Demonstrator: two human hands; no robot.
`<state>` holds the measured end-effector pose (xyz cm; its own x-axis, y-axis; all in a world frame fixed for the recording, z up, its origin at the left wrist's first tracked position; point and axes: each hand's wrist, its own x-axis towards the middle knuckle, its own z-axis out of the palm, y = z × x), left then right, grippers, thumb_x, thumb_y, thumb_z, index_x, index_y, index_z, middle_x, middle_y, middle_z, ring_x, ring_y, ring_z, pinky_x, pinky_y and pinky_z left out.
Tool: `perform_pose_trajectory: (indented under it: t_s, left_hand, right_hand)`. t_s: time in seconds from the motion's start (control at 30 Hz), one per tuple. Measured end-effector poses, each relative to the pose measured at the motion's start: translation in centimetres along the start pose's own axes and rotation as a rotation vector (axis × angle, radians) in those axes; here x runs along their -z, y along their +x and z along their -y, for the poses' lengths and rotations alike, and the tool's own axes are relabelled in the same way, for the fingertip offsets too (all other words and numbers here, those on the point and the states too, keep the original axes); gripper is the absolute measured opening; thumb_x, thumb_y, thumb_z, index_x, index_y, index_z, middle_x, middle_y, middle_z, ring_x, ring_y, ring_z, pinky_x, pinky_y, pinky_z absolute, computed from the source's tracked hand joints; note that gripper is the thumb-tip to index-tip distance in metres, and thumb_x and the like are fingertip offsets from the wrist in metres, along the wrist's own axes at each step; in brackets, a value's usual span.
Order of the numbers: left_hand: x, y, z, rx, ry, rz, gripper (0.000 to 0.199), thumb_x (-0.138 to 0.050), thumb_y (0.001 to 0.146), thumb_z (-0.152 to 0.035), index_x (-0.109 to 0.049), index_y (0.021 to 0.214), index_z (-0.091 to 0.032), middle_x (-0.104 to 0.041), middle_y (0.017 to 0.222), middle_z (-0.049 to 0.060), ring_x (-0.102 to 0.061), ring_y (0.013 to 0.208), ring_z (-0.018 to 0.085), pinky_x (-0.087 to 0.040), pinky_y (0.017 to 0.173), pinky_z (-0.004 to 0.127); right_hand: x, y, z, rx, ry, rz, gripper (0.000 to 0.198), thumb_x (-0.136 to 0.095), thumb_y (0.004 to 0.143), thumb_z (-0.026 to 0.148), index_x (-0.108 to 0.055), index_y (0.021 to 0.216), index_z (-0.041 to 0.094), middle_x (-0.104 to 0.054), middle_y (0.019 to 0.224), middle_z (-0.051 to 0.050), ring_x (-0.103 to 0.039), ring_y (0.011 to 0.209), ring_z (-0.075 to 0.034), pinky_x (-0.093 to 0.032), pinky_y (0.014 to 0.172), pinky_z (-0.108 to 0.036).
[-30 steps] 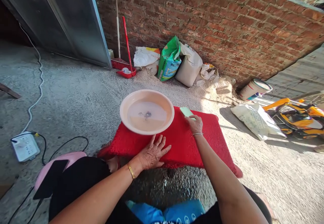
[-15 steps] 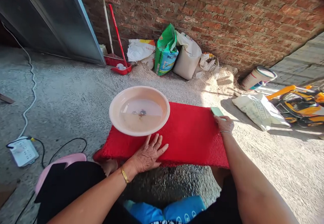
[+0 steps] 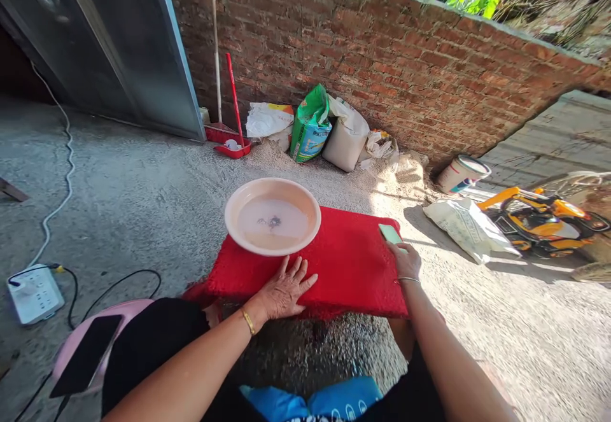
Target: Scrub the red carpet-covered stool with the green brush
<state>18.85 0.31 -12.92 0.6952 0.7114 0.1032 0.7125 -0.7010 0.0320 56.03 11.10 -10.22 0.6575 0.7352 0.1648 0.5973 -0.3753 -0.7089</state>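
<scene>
A red fuzzy cloth (image 3: 353,263) covers a low, bench-like surface in front of me. My left hand (image 3: 286,291) lies on its near edge with fingers spread, just below the basin and holding nothing. At the right end of the cloth, my right hand (image 3: 405,263) has its fingers closed around a flat, light green block (image 3: 390,234), whose far part sticks out beyond the fingers. A pale pink basin (image 3: 233,231) with shallow water stands on the cloth's far left part; a small dark pattern or debris shows at its bottom.
Sacks (image 3: 351,142) and a red dustpan (image 3: 233,148) stand by the brick wall (image 3: 382,59). A white power strip (image 3: 35,295) and a dark phone (image 3: 86,355) on a pink seat are at left. A bucket (image 3: 461,177), white sack (image 3: 472,231) and orange ride-on toy (image 3: 548,218) are at right.
The view has tilted up, showing plants above the wall. My right hand and the green block have moved a little inward over the cloth's right end. The left hand stays on the near edge.
</scene>
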Motion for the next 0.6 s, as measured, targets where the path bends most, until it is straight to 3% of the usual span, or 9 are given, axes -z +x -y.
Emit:
perform_pose_trajectory:
  t_s: [0.17,0.27,0.4,0.6]
  left_hand:
    - [-0.1,0.0,0.0,-0.005,0.002,-0.002,0.081,-0.058,0.078,-0.06,-0.032,0.144,-0.023,-0.031,0.149,0.021,-0.025,0.138,0.039,-0.013,0.109,0.059]
    - [-0.2,0.0,0.0,-0.003,-0.001,-0.002,0.08,-0.058,0.078,-0.06,-0.031,0.144,-0.023,-0.031,0.148,0.021,-0.024,0.138,0.039,-0.013,0.108,0.06]
    - [-0.1,0.1,0.0,-0.005,-0.008,-0.004,0.08,-0.059,0.078,-0.059,-0.033,0.144,-0.022,-0.03,0.149,0.022,-0.024,0.138,0.04,-0.013,0.109,0.059]
    - [-0.2,0.1,0.0,-0.001,-0.02,0.005,0.081,-0.061,0.077,-0.057,-0.032,0.144,-0.023,-0.028,0.15,0.021,-0.023,0.138,0.04,-0.011,0.109,0.06]
  right_hand:
    - [-5.3,-9.2,6.1,0.508,0.26,0.302,0.042,-0.067,0.061,0.063,-0.067,0.07,0.022,-0.058,0.082,-0.004,-0.055,0.074,-0.018,-0.044,0.067,-0.03]
    - [-6.3,-11.9,7.3,0.623,0.282,0.413,0.04,-0.066,0.065,0.062,-0.067,0.072,0.023,-0.056,0.083,-0.003,-0.052,0.069,-0.015,-0.044,0.064,-0.028]
    - [-4.6,-9.5,4.8,0.525,0.195,0.336,0.044,-0.065,0.062,0.066,-0.068,0.072,0.023,-0.057,0.084,-0.005,-0.055,0.075,-0.018,-0.044,0.067,-0.03]
    - [3.7,-1.3,-5.9,0.082,-0.084,-0.015,0.048,-0.062,0.057,0.067,-0.067,0.069,0.021,-0.063,0.069,-0.006,-0.056,0.073,-0.023,-0.043,0.069,-0.036]
